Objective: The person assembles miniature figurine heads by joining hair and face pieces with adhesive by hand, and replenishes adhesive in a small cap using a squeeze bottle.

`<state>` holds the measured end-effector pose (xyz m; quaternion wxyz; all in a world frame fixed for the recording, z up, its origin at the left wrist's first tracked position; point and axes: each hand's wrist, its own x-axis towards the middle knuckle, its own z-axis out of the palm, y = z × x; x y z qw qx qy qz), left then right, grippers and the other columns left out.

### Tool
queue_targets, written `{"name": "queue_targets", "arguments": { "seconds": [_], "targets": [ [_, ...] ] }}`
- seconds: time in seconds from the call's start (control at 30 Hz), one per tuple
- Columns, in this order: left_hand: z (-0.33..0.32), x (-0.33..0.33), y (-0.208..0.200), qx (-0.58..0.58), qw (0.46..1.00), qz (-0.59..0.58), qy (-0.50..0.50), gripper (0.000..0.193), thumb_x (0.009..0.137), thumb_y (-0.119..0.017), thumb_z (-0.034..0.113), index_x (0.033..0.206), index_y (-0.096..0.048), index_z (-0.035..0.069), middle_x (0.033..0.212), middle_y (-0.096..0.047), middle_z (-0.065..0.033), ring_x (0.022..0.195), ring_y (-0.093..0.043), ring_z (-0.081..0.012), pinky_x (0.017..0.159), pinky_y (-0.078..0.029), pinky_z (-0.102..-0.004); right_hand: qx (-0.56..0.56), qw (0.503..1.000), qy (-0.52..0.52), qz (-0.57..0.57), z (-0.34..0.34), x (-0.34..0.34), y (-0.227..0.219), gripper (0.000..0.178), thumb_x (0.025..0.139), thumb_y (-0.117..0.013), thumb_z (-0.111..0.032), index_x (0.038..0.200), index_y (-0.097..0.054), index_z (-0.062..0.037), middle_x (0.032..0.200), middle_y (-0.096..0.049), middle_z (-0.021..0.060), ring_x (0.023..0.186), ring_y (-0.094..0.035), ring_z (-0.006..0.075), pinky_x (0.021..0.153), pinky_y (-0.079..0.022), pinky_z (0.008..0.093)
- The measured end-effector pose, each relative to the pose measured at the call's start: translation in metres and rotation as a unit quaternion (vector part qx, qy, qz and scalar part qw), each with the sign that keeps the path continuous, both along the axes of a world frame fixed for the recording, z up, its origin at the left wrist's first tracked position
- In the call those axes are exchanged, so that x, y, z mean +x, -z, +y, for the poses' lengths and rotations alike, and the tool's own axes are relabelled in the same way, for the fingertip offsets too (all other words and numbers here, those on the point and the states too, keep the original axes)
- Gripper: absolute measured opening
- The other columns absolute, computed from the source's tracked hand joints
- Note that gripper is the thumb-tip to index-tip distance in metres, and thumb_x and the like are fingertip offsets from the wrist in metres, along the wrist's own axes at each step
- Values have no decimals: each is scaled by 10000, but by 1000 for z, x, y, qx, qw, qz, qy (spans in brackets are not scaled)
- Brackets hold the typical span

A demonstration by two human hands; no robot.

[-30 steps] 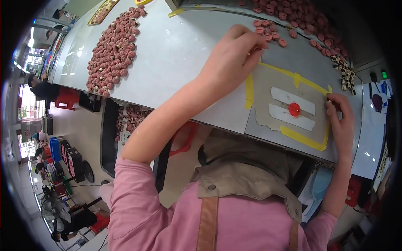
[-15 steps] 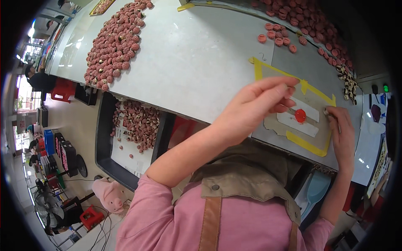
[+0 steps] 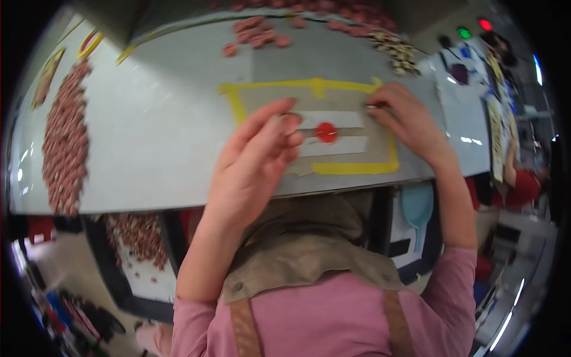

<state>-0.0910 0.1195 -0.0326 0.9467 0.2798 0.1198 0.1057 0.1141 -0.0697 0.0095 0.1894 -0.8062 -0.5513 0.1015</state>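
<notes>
My left hand [image 3: 253, 152] is closed in a pinch just left of a round red piece [image 3: 326, 132]. Something pinkish shows at its fingertips, too blurred to name. The red piece lies between two white strips [image 3: 333, 146] on a brown board [image 3: 377, 140] edged with yellow tape [image 3: 357, 168]. Over the board's far right corner, the thumb and forefinger of my right hand [image 3: 410, 122] are closed on a small pale and dark thing whose kind I cannot make out.
Round pink pieces [image 3: 259, 33] lie at the back, with cream and black pieces [image 3: 398, 55] to their right. A long pile of pink pieces [image 3: 65, 140] covers the table's left end. Below the edge sit a dark tray [image 3: 146, 285] of pieces and a light-blue scoop [image 3: 417, 208].
The view has swung right, so the board and both hands appear further left. Both hands stay pinched near the board, and the red piece still lies between the strips.
</notes>
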Motion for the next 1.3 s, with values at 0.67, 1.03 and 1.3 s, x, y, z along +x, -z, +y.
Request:
{"name": "queue_targets", "arguments": {
  "seconds": [0.67, 1.03, 1.3],
  "targets": [
    [-8, -1, -6, 39, 999, 13, 6, 421, 950, -517, 143, 1337, -418, 7, 1150, -549, -40, 978, -558, -94, 849, -447, -227, 49, 999, 18, -15, 0, -24, -4, 167, 836, -606, -32, 1002, -591, -20, 892, -570, 84, 785, -568, 226, 698, -465, 302],
    [-7, -5, -11, 109, 994, 14, -7, 326, 934, -561, 145, 1230, -504, 22, 1109, -558, -31, 1011, -560, -132, 878, -440, -259, 82, 992, -60, -70, 40, -69, 2, 184, 765, -678, -74, 930, -606, -39, 834, -565, 83, 756, -568, 257, 645, -471, 345],
    [-6, -12, -13, 158, 987, 13, -15, 286, 939, -545, 121, 1198, -506, 6, 1121, -575, -62, 1004, -569, -131, 891, -444, -262, 119, 986, 53, 108, 37, -79, 7, 156, 834, -637, -68, 981, -604, -30, 892, -589, 57, 771, -574, 169, 679, -468, 283]
  ]
}}
